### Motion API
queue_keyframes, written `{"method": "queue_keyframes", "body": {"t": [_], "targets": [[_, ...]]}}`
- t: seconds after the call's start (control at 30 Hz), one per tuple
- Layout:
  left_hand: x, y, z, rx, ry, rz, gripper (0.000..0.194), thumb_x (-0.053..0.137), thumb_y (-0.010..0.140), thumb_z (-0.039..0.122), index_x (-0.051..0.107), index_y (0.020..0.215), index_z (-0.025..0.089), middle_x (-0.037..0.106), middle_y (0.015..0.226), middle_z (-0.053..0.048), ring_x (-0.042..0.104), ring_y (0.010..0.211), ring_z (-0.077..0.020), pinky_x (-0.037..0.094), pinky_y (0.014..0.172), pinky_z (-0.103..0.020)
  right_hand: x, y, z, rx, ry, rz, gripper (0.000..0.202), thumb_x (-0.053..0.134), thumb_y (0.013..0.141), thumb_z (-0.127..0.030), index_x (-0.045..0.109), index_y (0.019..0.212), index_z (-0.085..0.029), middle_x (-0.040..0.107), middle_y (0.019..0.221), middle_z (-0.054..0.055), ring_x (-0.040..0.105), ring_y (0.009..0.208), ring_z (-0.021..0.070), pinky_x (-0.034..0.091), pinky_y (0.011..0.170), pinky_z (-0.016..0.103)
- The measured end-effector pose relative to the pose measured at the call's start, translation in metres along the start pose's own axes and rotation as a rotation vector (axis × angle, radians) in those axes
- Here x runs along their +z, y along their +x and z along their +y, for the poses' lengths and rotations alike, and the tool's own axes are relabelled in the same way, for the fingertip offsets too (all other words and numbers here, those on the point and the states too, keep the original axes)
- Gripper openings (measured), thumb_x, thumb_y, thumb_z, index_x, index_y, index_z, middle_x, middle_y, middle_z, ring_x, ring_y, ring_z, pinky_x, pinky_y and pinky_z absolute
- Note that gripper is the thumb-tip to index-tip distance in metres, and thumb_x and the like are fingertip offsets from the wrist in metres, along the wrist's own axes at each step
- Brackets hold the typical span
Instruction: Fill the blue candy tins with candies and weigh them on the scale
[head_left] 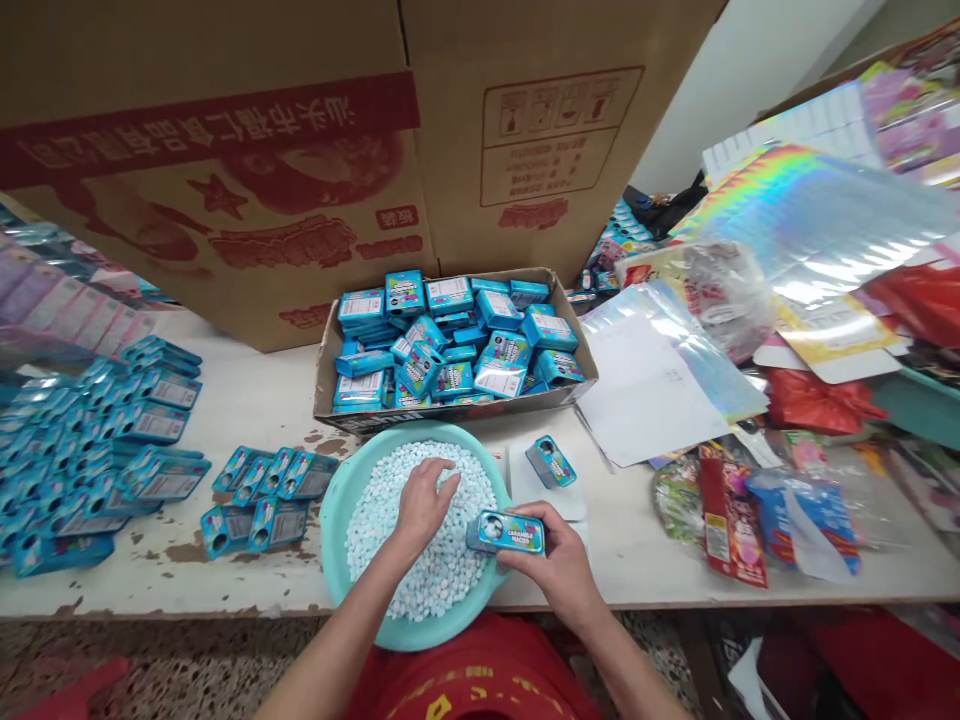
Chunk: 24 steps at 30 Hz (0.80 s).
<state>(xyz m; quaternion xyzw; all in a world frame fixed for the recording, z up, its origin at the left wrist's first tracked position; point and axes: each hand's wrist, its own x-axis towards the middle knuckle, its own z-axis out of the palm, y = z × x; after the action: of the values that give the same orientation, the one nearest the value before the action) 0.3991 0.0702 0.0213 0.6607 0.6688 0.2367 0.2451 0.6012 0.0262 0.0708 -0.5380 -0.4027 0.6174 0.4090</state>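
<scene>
Your two bare forearms reach up from the bottom edge, hands meeting over the round teal plastic basin (337, 500) at the near table edge.

Your left hand (424, 505) dips palm-down into the small white pellets (442, 575) filling the basin, fingers curled together among them, though whether any are pinched you cannot tell. Your right hand (551, 565) sits just beside it, over the basin's right rim, fingers and thumb clamped on a small blue printed carton (506, 531) held level. Another small blue carton (550, 461) lies just beyond, and a shallow brown cardboard tray (324, 375) of more blue cartons stands behind the basin.
</scene>
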Motion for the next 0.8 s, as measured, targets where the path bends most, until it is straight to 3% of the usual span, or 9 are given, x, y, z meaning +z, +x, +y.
{"method": "queue_keyframes", "body": {"t": [0.17,0.33,0.5,0.8], "targets": [[0.015,0.029,0.05,0.249,-0.086,-0.054,0.017,0.046,0.088,0.03,0.061,0.092,0.023,0.065,0.097,-0.004,0.059,0.094,-0.0182,0.046,0.085,-0.033,-0.036,-0.02,0.014,0.114,-0.011,0.168,0.041,0.083,0.051,-0.028,0.061,0.084,-0.02,0.067,0.079,-0.001,0.06,0.07,0.0169,0.048,0.065,0.026],[0.036,0.053,0.084,0.351,-0.047,-0.182,0.018,0.047,0.088,0.025,0.06,0.1,0.022,0.063,0.104,-0.004,0.056,0.099,-0.0192,0.044,0.088,-0.033,-0.064,-0.036,0.024,0.139,-0.085,0.395,0.041,0.08,0.052,-0.035,0.061,0.084,-0.019,0.068,0.075,0.001,0.061,0.069,0.0187,0.048,0.063,0.028],[0.046,0.07,0.092,0.327,0.177,-0.36,0.034,0.05,0.084,0.023,0.052,0.118,0.02,0.055,0.119,-0.007,0.049,0.107,-0.024,0.041,0.092,-0.038,-0.085,-0.055,0.032,0.171,-0.139,0.541,0.042,0.079,0.051,-0.039,0.061,0.083,-0.018,0.069,0.075,0.002,0.062,0.068,0.0198,0.05,0.064,0.03],[0.048,0.081,0.091,0.279,0.244,-0.403,0.055,0.041,0.077,0.008,0.043,0.13,0.019,0.046,0.13,-0.009,0.043,0.114,-0.0257,0.039,0.096,-0.038,-0.107,-0.07,0.037,0.206,-0.181,0.68,0.046,0.08,0.049,-0.041,0.062,0.084,-0.017,0.068,0.073,0.002,0.061,0.067,0.0194,0.05,0.065,0.031]]}}
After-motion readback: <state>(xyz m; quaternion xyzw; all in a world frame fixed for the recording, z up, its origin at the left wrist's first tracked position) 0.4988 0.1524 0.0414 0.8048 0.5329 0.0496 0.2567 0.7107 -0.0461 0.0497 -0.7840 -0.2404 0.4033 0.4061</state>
